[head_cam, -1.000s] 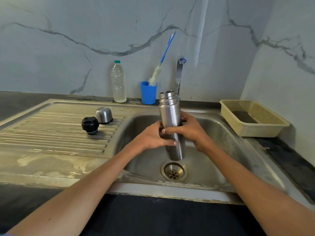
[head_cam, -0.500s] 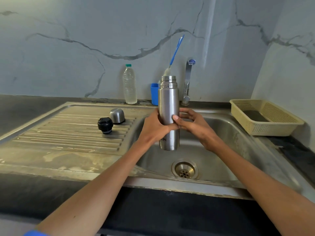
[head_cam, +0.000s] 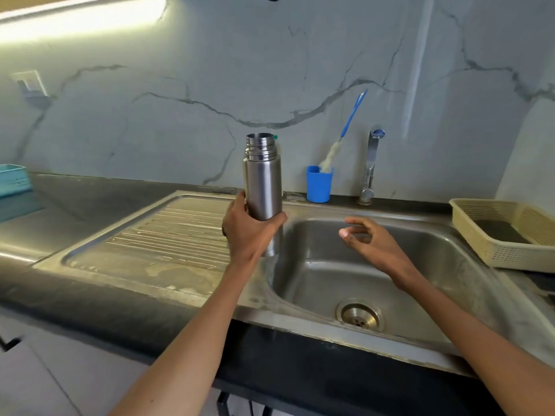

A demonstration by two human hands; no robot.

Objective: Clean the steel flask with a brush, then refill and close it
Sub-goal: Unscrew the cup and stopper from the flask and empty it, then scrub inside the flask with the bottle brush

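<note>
1. My left hand (head_cam: 247, 232) is wrapped around the lower half of the steel flask (head_cam: 262, 178), thumb on the left side, fingers curled around the right.
2. The flask stands upright in my grip, mouth open at the top with no lid on it, threads showing at the neck. It is lifted above the seam where the ribbed draining board (head_cam: 168, 232) meets the sink (head_cam: 420, 265).
3. My right hand (head_cam: 371, 240) holds nothing. It hangs over the sink basin, apart from the flask, fingers loosely curled and the thumb and forefinger bent toward each other without touching anything.
4. The brush (head_cam: 345, 136) stands in a blue cup (head_cam: 319, 184) at the back edge of the sink, white bristles down at the cup and blue handle leaning up to the right against the marble wall.
5. The tap (head_cam: 371, 166) is just right of the cup.
6. The drain (head_cam: 360, 315) sits in the basin floor, near the front.
7. A cream basket (head_cam: 498, 253) rests on the counter right of the sink.
8. A teal basket (head_cam: 12, 178) shows at the far left edge.
</note>
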